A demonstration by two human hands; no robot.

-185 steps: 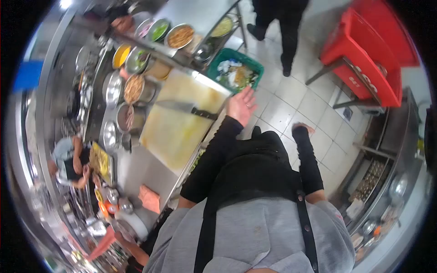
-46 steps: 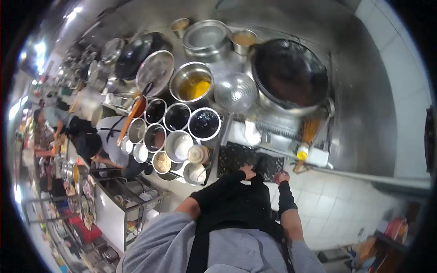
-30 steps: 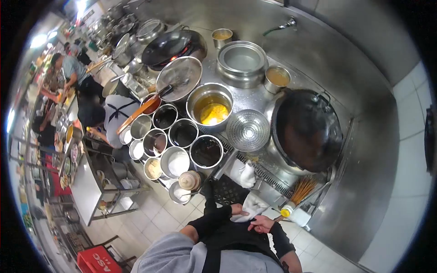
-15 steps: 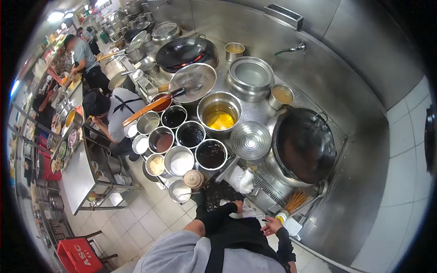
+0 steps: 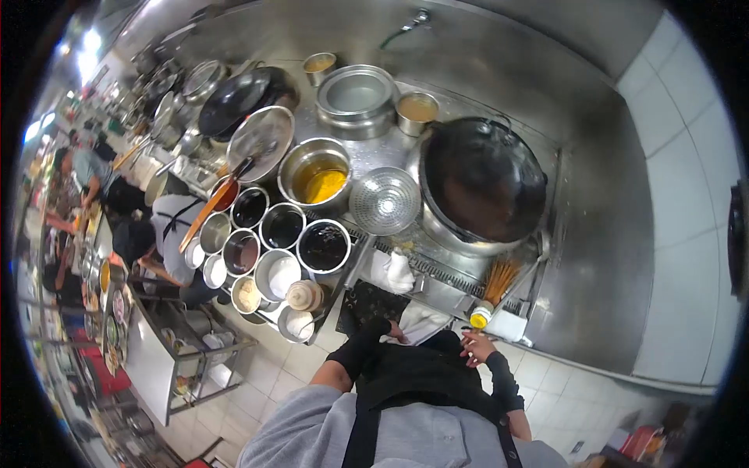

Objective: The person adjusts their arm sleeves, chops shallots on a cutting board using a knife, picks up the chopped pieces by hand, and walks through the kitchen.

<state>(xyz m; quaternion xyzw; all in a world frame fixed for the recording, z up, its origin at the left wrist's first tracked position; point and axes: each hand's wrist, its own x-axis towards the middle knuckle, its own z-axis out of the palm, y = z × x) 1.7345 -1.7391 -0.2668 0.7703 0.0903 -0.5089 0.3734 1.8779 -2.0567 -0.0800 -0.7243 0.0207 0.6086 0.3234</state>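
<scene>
My left hand is low in front of the stove, its fingers closed at the left edge of a white cloth; the grip is partly hidden. On the right, my right hand is held near my apron with fingers apart and slightly curled. Just above it, apart from the fingers, is the yellow-and-white handle end of a bamboo wok brush. The brush leans on the stove's front ledge. A large dark wok with brownish contents sits on the burner beyond.
Left of the wok are a perforated strainer, a pot of yellow oil and several seasoning containers. Another white cloth lies on the ledge. A co-worker bends over at the left beside a steel table.
The camera view has swung, so the stove and pots appear farther left and higher. My right hand has moved away from the wok brush's handle end. My left hand stays by the white cloth.
</scene>
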